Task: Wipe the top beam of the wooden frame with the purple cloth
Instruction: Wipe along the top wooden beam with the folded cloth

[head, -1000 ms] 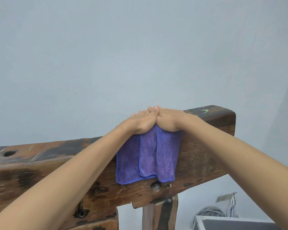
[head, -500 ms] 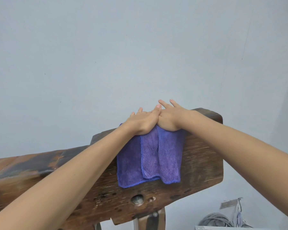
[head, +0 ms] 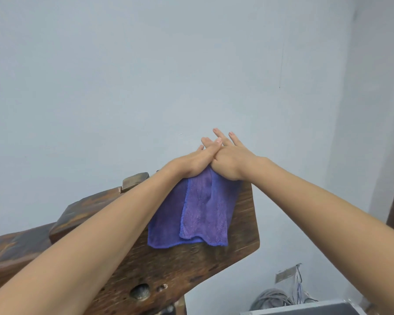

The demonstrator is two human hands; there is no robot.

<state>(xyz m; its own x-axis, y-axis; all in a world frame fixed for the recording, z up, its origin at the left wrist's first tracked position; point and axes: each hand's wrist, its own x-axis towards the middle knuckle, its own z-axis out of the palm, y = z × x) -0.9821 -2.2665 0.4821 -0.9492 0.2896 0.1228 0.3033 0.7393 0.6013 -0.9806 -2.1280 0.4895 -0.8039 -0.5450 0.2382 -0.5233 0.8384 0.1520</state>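
Both hands, left hand (head: 197, 163) and right hand (head: 231, 161), press flat, side by side, fingers straight, on purple cloth (head: 196, 212) draped over top beam (head: 246, 226) right end, at 3 o'clock, pinning it for wiping.

Draped over the right end of the top beam (head: 241, 226): cloth (head: 198, 214), hanging down the near face. On the cloth, atop the beam: left hand (head: 191, 162), right hand (head: 230, 162) touching, side by side. Below right, near the wall (head: 146, 76): box (head: 305, 309), cables (head: 273, 298) behind it.
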